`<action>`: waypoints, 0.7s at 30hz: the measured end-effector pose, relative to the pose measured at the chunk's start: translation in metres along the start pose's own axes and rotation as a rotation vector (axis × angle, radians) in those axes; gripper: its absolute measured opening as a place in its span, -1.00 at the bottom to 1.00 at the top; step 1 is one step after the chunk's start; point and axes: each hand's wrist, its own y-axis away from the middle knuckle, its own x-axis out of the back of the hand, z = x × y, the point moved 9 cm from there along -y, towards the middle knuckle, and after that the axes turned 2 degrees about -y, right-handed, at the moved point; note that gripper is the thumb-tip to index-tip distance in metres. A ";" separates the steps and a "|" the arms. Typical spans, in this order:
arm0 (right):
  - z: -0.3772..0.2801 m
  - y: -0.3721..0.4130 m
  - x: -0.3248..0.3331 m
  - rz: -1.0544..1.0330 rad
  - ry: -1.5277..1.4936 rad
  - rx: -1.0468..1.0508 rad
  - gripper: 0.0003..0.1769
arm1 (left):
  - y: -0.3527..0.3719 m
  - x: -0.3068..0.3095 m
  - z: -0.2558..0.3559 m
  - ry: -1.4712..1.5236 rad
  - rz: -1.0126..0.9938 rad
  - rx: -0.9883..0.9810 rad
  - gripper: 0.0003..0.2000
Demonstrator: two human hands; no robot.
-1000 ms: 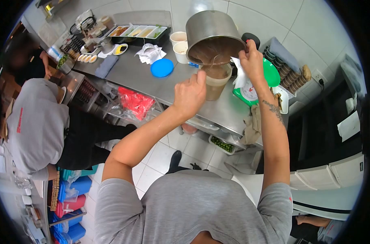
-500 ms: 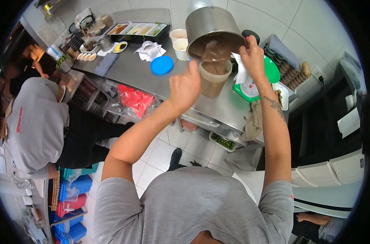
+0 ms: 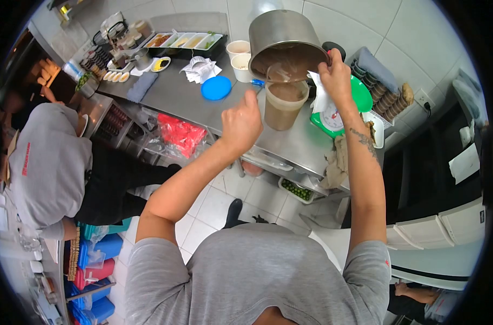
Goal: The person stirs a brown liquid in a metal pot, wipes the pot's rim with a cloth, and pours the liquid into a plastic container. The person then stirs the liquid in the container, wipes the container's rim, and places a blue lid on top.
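Observation:
A steel pot (image 3: 284, 32) is tipped over a translucent tub (image 3: 283, 111), its mouth just above the rim, with brown liquid in both. My right hand (image 3: 336, 78) is closed at the pot's right side, with white paper (image 3: 320, 93) hanging beside it. Left of the tub, my left hand (image 3: 241, 123) is closed with the thumb up; what it holds, if anything, is hidden. Just beyond that thumb shows a blue piece (image 3: 258, 83) by the pot's rim. A blue lid (image 3: 216, 88) lies on the steel counter (image 3: 192, 103).
Two white cups (image 3: 241, 67) stand behind the tub. A green scale (image 3: 329, 123) sits to its right, near a beige cloth (image 3: 337, 162). Farther left are crumpled papers (image 3: 201, 69) and a tray of toppings (image 3: 187, 41). A co-worker (image 3: 51, 162) stands at left.
My left hand has dropped slightly down and left, away from the pot, showing more of the blue piece. The pot has shifted slightly and stays tipped.

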 end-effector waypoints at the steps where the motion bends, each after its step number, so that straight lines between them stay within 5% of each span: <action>1: -0.001 0.001 0.001 -0.003 0.012 -0.008 -0.84 | 0.003 -0.001 0.003 0.017 -0.005 -0.021 -0.87; 9: -0.004 0.002 -0.001 -0.002 0.000 0.012 -0.85 | -0.033 -0.018 -0.007 -0.089 0.118 0.013 -0.83; 13: -0.011 0.003 0.001 0.025 -0.007 0.018 -0.86 | -0.029 -0.040 -0.012 -0.079 0.027 0.033 -0.83; 18: -0.003 0.003 0.006 0.100 0.043 0.096 -0.86 | 0.013 -0.009 0.015 0.086 0.090 -0.136 -0.86; 21: -0.002 0.004 0.005 0.077 0.035 0.053 -0.86 | -0.005 -0.001 0.009 0.030 0.085 -0.064 -0.86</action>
